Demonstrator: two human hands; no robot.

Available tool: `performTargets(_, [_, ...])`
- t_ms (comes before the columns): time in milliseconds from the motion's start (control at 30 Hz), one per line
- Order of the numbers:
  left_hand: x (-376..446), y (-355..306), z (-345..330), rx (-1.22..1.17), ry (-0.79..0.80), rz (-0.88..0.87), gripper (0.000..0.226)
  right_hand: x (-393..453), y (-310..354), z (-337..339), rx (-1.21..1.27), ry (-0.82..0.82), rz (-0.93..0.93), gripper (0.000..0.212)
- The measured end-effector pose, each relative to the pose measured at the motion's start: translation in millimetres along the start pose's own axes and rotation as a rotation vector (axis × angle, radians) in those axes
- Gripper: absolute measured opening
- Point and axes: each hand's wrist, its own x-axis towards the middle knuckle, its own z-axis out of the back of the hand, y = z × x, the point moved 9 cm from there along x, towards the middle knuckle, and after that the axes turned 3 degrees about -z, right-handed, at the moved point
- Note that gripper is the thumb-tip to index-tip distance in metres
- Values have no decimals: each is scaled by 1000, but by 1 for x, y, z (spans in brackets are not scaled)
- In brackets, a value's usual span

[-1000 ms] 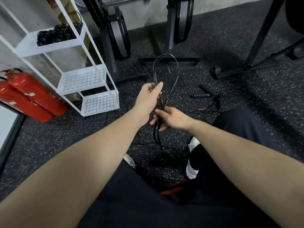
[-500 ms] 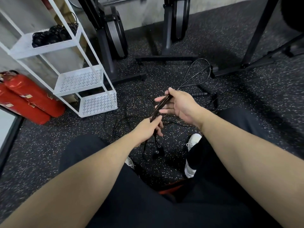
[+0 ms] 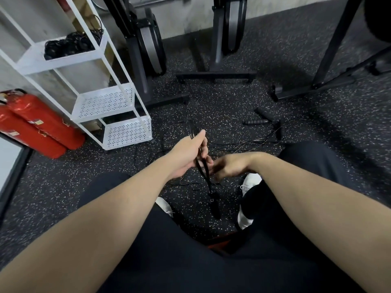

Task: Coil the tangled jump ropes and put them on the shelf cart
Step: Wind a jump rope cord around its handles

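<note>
Head view: left hand [image 3: 186, 155] fingers clamp the folded jump rope [image 3: 204, 169] at centre; right hand [image 3: 229, 166] at 3 o'clock is blurred, grip unclear. The dangling handle [image 3: 214, 206] could drag loops loose.

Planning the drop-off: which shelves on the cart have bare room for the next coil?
The middle shelf and bottom shelf of the white cart show bare perforated surface. The top shelf is crowded at its right end with coiled ropes; its left part looks free.

Speckled black rubber floor [image 3: 222, 102], grey wall [image 3: 186, 11], red extinguishers [image 3: 42, 125]
</note>
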Motion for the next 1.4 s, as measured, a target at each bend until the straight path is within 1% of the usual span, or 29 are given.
performTargets(100, [-2,-9,3,-75,-15,-6,37,6,0,-3,16,-5,26,21])
performTargets(167, [-3,-13,5,-100,-26,-10,37,8,5,-1,72,-41,56,11])
performTargets(200, [-3,-15,8,-103,-35,-13,39,9,7,1,89,-64,73,10])
performTargets(300, [-1,-16,23,-33,-89,-14,52,5,10,8,147,-136,118,20])
performTargets(367, [1,-13,36,-18,-154,-8,57,-2,13,12,192,-151,141,21])
performTargets(500, [5,2,63,3,-276,61,59,-11,15,26,338,-262,179,27])
performTargets(600, [8,9,73,30,-315,86,58,-9,13,28,348,-293,166,25])
performTargets(700, [9,20,79,71,-326,115,57,-13,12,36,442,-354,173,27])
performTargets(767, [11,30,83,84,-340,137,63,-16,13,44,567,-410,205,28])
performTargets(833, [16,37,89,153,-367,144,68,-15,13,51,757,-449,234,29])
performTargets(900, [18,39,90,250,-373,153,66,-13,10,55,963,-461,250,30])
performTargets(967, [19,39,89,298,-377,129,61,-14,8,57,1152,-450,261,31])
performTargets(1067, [25,43,81,375,-351,114,64,-18,7,60,1450,-436,282,34])
performTargets(1167, [26,45,64,608,-325,135,69,-21,2,63,1675,-456,313,40])
performTargets(1233, [26,38,44,791,-285,56,72,-23,1,66,1754,-461,342,44])
performTargets(1300, [29,34,14,806,-130,-52,70,-23,0,67,1822,-447,370,48])
performTargets(1400, [25,34,-22,750,79,-114,61,-21,4,65,1946,-396,416,47])
